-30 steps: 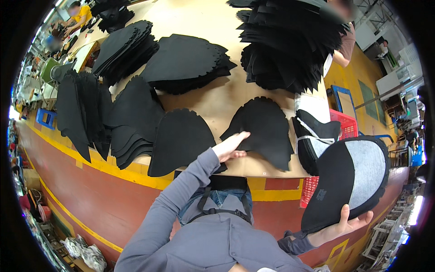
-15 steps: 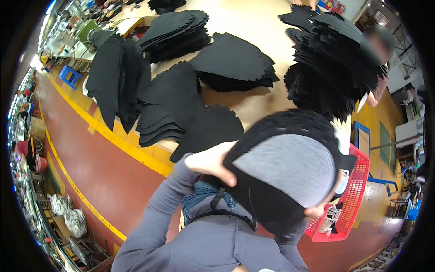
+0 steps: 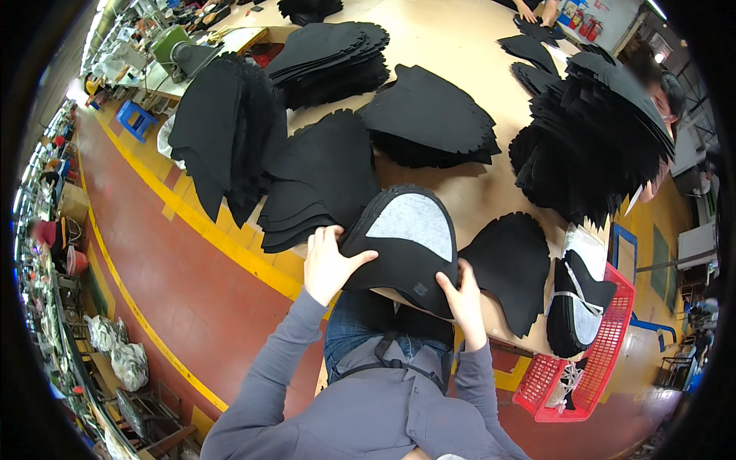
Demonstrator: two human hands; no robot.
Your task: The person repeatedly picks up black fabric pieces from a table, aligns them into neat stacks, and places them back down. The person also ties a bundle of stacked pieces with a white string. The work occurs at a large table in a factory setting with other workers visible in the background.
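A pale tan table (image 3: 452,50) is carrying several black stacks (image 3: 429,115) at left and middle (some scallop-edged) and a large ragged black pile (image 3: 590,142) at right, while a curved black piece (image 3: 512,264) and a pale-strapped bundle (image 3: 566,320) are lying near its front edge.

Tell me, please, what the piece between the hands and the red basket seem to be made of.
The piece: probably matte fabric or foam, black without obvious shine; its grey patch looks mottled, like textile. The basket: likely smooth moulded plastic, given its regular red lattice.
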